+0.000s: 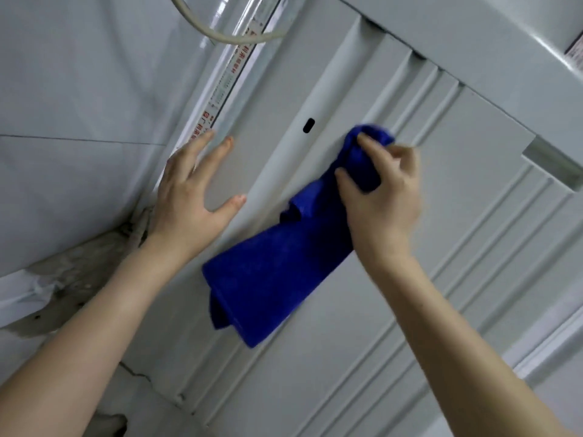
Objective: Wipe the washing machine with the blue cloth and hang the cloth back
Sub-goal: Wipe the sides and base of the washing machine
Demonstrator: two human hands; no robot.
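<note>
Two bare forearms come up from the near edge, the left forearm (94, 326) on the left and the right forearm (457, 326) on the right, both reaching toward the white washing machine (441, 247), which fills the middle and right of the view.

Left hand (195, 197): open wide, fingers spread and straight, palm toward the machine's flat side panel close to its left edge. It holds nothing. Whether the palm actually touches the panel I cannot tell.

Right hand (381, 197): fingers and thumb curled round the bunched upper end of the blue cloth (284, 266), the wad held up against the panel. That hand is slightly blurred. So there is the cloth, in the right hand and against the machine's side, between the two hands. Its loose end hangs down and to the left in a broad fold, lying over the panel just beside the left wrist.

Right of the cloth, the panel runs in long raised ribs. Just beyond the wad sits a small dark oval slot (308, 125). Far right, a metal-lined recess (549, 165) is cut into the casing.

Along the machine's left edge runs a narrow label strip (233, 67) with red characters, too small to read. A pale hose (220, 36) loops across the far top. On the left, a glossy tiled wall (79, 89), with a grimy, cracked corner (94, 247) at its foot.
</note>
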